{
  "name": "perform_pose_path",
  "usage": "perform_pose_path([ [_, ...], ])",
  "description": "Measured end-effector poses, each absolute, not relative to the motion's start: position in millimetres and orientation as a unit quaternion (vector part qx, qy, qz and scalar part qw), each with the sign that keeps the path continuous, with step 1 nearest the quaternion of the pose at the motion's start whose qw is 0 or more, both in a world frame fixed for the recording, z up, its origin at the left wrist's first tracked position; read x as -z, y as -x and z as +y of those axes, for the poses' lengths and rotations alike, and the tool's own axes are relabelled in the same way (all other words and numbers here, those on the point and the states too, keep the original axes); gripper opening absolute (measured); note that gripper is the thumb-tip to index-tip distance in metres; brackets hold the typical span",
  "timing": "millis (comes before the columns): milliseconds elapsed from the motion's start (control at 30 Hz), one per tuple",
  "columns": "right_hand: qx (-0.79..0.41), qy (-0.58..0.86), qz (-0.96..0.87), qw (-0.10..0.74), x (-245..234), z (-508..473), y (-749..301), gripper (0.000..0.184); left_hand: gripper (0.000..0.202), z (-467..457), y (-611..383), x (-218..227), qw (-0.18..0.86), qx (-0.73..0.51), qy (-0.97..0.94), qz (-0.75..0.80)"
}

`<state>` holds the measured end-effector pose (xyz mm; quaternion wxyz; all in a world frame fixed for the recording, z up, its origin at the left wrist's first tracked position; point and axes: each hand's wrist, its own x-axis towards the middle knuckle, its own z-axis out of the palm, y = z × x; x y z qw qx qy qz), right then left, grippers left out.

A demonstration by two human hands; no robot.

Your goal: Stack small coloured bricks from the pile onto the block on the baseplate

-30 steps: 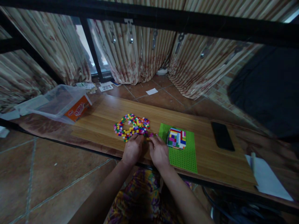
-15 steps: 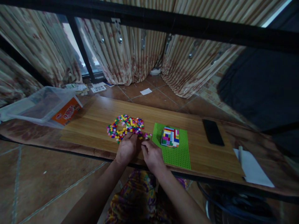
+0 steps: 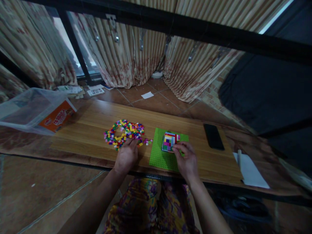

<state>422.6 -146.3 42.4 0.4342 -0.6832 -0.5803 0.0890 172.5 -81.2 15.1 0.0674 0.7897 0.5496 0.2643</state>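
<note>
A ring-shaped heap of small coloured bricks (image 3: 123, 133) lies on the wooden table (image 3: 92, 126). My left hand (image 3: 126, 156) rests at the heap's near edge, fingers curled down onto the bricks; what they hold is hidden. A green baseplate (image 3: 161, 157) lies to the right and carries a square block of stacked coloured bricks (image 3: 168, 141). My right hand (image 3: 187, 159) is over the baseplate, its fingertips pinched at the block's right side. Whether a brick is between them cannot be made out.
A clear plastic tub with an orange label (image 3: 36, 110) lies tipped at the table's left end. A black phone (image 3: 214, 136) lies right of the baseplate, a white sheet with a pen (image 3: 247, 165) further right. Curtains and a black bar stand behind.
My right hand has moved from beside the left hand at the heap's edge rightward onto the baseplate, up to the built block. The left hand stays at the heap. The camera has panned right.
</note>
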Motion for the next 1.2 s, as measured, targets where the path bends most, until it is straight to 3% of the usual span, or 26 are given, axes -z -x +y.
perform_pose_path([
  [500, -0.115, 0.708, -0.529, 0.455, -35.8, -135.2, -417.1, 0.016, 0.031, -86.6, -168.6, -26.6, 0.120, -0.306, -0.771, 0.545],
  [900, -0.084, 0.680, -0.580, 0.440, -36.9, -137.8, -418.7, 0.021, 0.027, -94.9, -163.2, -37.9, 0.154, -0.344, -0.745, 0.550],
  [1000, -0.117, 0.666, -0.564, 0.474, -36.0, -142.6, -423.2, 0.021, 0.025, -105.8, -176.7, -43.0, 0.224, -0.349, -0.735, 0.536],
  [1100, -0.121, 0.672, -0.525, 0.508, -35.7, -150.7, -427.4, 0.026, 0.024, -120.7, -203.6, -45.9, 0.364, -0.333, -0.714, 0.497],
  [1200, -0.107, 0.690, -0.493, 0.519, -34.4, -157.1, -429.8, 0.030, 0.042, -131.2, -234.9, -46.7, 0.515, -0.292, -0.657, 0.467],
])
